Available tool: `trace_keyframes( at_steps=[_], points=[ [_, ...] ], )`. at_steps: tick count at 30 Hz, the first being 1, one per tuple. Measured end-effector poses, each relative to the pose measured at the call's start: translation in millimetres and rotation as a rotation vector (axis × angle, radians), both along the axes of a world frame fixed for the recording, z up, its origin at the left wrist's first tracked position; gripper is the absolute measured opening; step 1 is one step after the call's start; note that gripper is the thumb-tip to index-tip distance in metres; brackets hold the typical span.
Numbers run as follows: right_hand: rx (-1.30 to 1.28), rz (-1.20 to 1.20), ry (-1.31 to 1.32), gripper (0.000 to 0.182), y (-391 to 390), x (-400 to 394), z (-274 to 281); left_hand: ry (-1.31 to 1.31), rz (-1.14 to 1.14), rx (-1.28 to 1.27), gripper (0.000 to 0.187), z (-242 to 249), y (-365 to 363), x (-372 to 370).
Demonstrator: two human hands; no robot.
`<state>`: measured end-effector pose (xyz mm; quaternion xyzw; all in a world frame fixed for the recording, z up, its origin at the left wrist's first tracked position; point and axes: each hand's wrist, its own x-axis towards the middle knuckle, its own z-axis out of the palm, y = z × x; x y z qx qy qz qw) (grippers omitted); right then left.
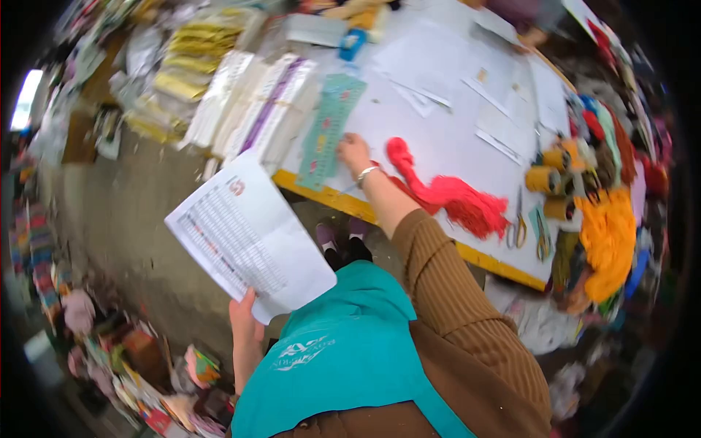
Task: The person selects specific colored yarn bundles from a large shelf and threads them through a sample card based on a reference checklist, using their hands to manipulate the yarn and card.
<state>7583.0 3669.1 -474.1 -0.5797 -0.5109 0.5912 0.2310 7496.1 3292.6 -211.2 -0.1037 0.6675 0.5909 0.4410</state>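
Note:
My left hand (247, 325) grips the lower edge of a printed paper sheet (252, 237), which hangs over the floor left of the table. Resting at the right edge of a green patterned strip (331, 120) is my right hand (353, 152), its fingers bent and blurred; whether it pinches the strip is unclear. Pink-red yarn (445, 191) lies on the white table just right of my right wrist.
Stacks of white strips (255, 102) stand left of the green strip. Scissors (518, 228), thread cones (544, 179) and orange yarn (607, 233) are at the right. Papers (427, 62) and another person's hand (535, 38) are farther back. The table has a yellow edge (504, 268).

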Motion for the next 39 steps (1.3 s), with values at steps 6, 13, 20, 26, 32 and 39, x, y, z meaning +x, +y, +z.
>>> trace_keyframes(
  at_steps=[6,13,20,26,32,39],
  points=[
    [-0.106,-0.038,0.199,0.021,-118,75,38,0.001,-0.209,0.084,0.045,0,-17,-17],
    [-0.428,-0.554,0.149,0.009,-277,241,117,-0.051,-0.539,0.049,0.045,41,16,-17],
    [-0.299,-0.899,-0.005,0.006,-321,434,139,-0.031,-0.658,0.022,0.044,69,47,47],
    [0.06,-0.728,-0.579,0.013,-232,617,111,0.039,-0.628,-0.064,0.043,76,80,170],
    [0.151,-0.373,-0.907,0.021,-101,730,136,0.061,-0.474,-0.161,0.043,97,94,304],
    [0.205,0.059,-1.098,0.019,-38,760,117,0.073,-0.429,-0.187,0.042,101,98,359]
  ],
)
